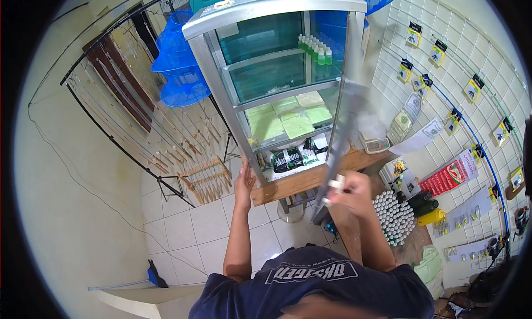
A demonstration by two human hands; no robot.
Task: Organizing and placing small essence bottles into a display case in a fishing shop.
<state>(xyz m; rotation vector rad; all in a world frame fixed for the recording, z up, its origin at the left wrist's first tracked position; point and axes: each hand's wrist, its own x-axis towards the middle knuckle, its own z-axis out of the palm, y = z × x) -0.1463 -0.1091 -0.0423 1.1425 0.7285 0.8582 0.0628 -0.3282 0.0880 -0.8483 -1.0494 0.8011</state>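
A glass display cabinet [271,8] with a pale metal frame stands in front of me on a wooden bench [288,187]. My left hand [244,185] rests with outstretched fingers by its lower left corner post, holding nothing. To the right, its narrow framed door [339,147] is swung outward and blurred. Closed fingers of my right hand [354,194] grip a white piece at the door's edge, seemingly a handle. Inside are green bottles with white caps [321,56], pale green packets [288,117] on a middle shelf, and dark packages [287,159] at the bottom.
A small scale [377,145] stands right of the cabinet. Below it are many white-capped bottles [394,218] and a yellow bottle [431,217]. A white wire grid [449,58] carries hanging packets. Fishing rods on a rack [133,136] and blue nets [180,58] are at left.
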